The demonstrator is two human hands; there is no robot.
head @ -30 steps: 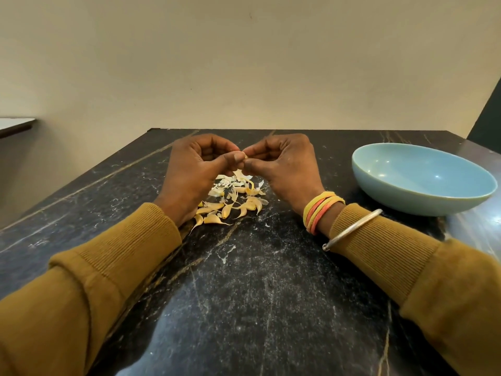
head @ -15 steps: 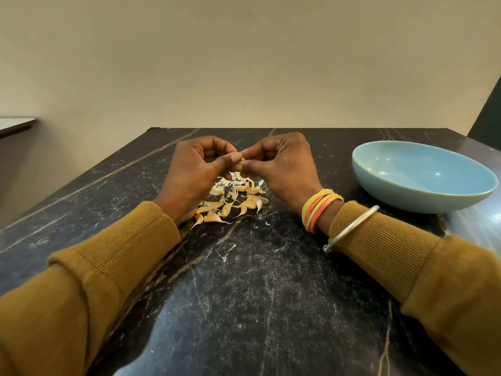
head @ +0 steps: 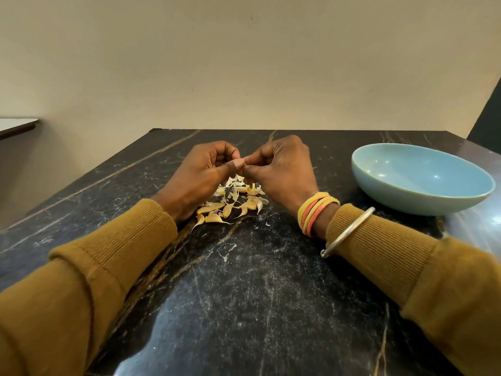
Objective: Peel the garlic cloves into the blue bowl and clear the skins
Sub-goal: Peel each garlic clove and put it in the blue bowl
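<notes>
My left hand (head: 198, 175) and my right hand (head: 282, 169) meet fingertip to fingertip above the middle of the black marble table (head: 244, 280). Both have curled fingers and pinch a small garlic clove between them; the clove is almost wholly hidden by the thumbs. Under the hands lies a pile of yellowish garlic cloves (head: 230, 207) mixed with pale skins (head: 235, 181). The blue bowl (head: 420, 180) stands to the right of my right hand and looks empty.
A beige wall rises right behind the table's far edge. A white-topped surface (head: 16, 126) shows at the far left. A few skin flakes (head: 225, 257) lie on the marble nearer to me. Bangles and a metal bracelet (head: 349, 232) ring my right wrist.
The hands stay together over the pile with only small finger shifts on the clove. The view has tilted slightly.
</notes>
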